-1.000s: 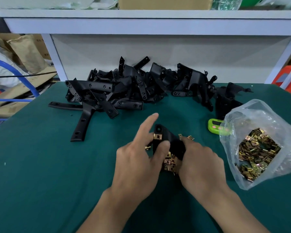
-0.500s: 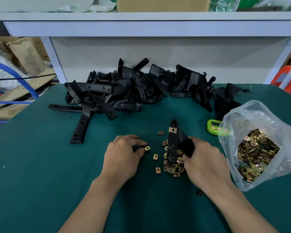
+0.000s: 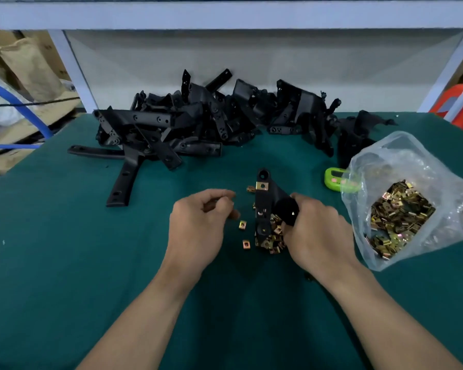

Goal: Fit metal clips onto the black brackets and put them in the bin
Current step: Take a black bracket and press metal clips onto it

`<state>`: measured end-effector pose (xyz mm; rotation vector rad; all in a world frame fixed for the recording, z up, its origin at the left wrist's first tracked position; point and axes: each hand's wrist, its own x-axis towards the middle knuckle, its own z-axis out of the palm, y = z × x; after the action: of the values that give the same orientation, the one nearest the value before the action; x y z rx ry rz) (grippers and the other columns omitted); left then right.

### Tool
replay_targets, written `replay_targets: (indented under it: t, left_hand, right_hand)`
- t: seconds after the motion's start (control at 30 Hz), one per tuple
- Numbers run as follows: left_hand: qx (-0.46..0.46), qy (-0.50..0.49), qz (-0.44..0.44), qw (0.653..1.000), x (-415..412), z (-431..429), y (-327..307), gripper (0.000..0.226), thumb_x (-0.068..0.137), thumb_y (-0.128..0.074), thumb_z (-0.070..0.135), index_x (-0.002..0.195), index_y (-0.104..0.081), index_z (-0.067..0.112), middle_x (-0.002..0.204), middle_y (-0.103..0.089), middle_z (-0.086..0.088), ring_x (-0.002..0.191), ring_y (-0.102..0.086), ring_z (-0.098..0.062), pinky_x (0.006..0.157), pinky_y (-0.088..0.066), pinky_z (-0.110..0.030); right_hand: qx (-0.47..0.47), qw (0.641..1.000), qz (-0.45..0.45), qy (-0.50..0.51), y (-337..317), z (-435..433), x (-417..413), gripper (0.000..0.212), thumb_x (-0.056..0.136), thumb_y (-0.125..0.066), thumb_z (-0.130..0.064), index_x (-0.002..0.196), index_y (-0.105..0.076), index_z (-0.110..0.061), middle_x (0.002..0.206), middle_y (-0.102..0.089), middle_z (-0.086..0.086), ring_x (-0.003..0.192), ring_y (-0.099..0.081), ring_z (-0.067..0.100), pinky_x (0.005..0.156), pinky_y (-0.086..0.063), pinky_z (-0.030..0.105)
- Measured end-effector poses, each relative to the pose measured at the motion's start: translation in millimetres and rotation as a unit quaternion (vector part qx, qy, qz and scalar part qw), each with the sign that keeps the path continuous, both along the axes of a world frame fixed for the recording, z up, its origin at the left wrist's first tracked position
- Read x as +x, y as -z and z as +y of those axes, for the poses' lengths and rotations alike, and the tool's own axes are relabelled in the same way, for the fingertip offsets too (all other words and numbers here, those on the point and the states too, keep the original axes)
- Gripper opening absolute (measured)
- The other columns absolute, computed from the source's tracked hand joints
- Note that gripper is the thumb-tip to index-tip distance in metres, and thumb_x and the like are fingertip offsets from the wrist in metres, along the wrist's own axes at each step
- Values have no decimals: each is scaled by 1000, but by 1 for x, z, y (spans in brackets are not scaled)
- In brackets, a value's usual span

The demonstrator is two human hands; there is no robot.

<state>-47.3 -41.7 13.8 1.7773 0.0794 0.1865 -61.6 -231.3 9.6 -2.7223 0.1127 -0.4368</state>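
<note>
My right hand [image 3: 316, 233] grips a black bracket [image 3: 263, 209] by its thick end and holds it upright over a small heap of brass-coloured metal clips [image 3: 273, 240] on the green table. One clip [image 3: 262, 186] sits fitted near the bracket's top hole. Just left of the bracket, my left hand [image 3: 198, 225] hovers with thumb and fingers pinched together on a clip that the fingers mostly hide. Three loose clips [image 3: 242, 224] lie between the hands. No bin is in view.
A big pile of black brackets [image 3: 198, 124] fills the back of the table [image 3: 64, 263]. At the right, an open clear plastic bag of clips [image 3: 401, 209] lies beside a small green device [image 3: 334, 178]. White shelf legs stand behind.
My left hand left the bracket, dropped to the table, pinched up a loose clip and lifted it. The right hand turned the bracket upright and keeps hold of it.
</note>
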Motion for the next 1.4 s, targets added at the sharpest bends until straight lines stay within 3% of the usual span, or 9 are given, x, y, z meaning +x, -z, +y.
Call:
replay_targets:
  t: [0.13,0.27,0.4,0.47,0.7,0.87,1.0,1.13,1.4]
  left_hand:
    - [-93,56,46,993,-5,-2,-1,26,91,-62,12,84,-82,26,76,-78,-4,60,-60,-4,58,-50,-17]
    - [-182,93,65,977,-7,-3,-2,19,95,-71,21,77,-75,17,76,-76,-4,59,-63,-9,55,-51,-18]
    - [-179,81,83,977,-9,-1,-7,36,85,-74,44,64,-62,18,61,-64,-2,49,-54,-10,46,-46,-20]
    - [-173,83,90,977,-9,-2,-9,37,86,-74,43,63,-60,18,58,-61,-2,46,-51,-10,44,-44,-20]
    - [-228,96,97,964,-12,-5,-12,25,98,-65,25,82,-69,6,69,-71,-8,55,-64,-12,52,-53,-20]
    - [-258,137,113,950,-12,-3,-13,25,102,-61,21,83,-73,9,80,-74,-13,64,-69,-15,58,-56,-22]
    - [-213,167,113,956,-15,-2,-15,29,97,-66,30,74,-77,17,73,-71,-9,58,-64,-13,54,-52,-21]
    - [-167,182,96,964,-18,0,-16,30,78,-74,48,72,-77,19,70,-69,-5,58,-59,-10,54,-49,-19]
    - [-143,178,73,971,-17,0,-15,30,72,-77,45,64,-75,16,67,-68,-6,57,-58,-11,54,-49,-19]
  right_hand:
    - [9,1000,7,-15,1,1,-4,31,81,-65,-19,88,-42,-39,69,-52,-8,68,-56,34,60,-37,35]
    - [9,1000,3,-22,3,-2,-4,27,83,-66,-20,90,-46,-37,71,-50,-9,68,-53,31,61,-37,35]
    - [18,1000,-4,-25,4,-4,-3,20,84,-67,-22,99,-59,-33,70,-51,-10,69,-58,32,60,-41,35]
    - [18,999,-10,-26,5,-4,-2,21,84,-68,-21,101,-61,-33,71,-52,-10,69,-59,31,59,-41,34]
    - [18,999,-20,-23,8,-5,0,20,83,-68,-22,95,-58,-35,66,-47,-13,63,-49,27,57,-37,33]
    - [15,999,-22,-20,7,-5,0,20,83,-68,-22,98,-60,-33,70,-52,-11,65,-53,29,58,-38,33]
    - [16,999,-20,-19,7,-6,-1,23,83,-69,-20,98,-59,-35,68,-51,-11,64,-51,27,57,-37,32]
    - [12,999,-35,-17,5,-4,-2,27,82,-71,-19,104,-63,-34,62,-43,-15,59,-46,24,56,-36,31]
    - [21,999,-23,-24,2,-4,-2,25,83,-70,-18,102,-62,-34,63,-44,-16,60,-46,22,54,-33,31]
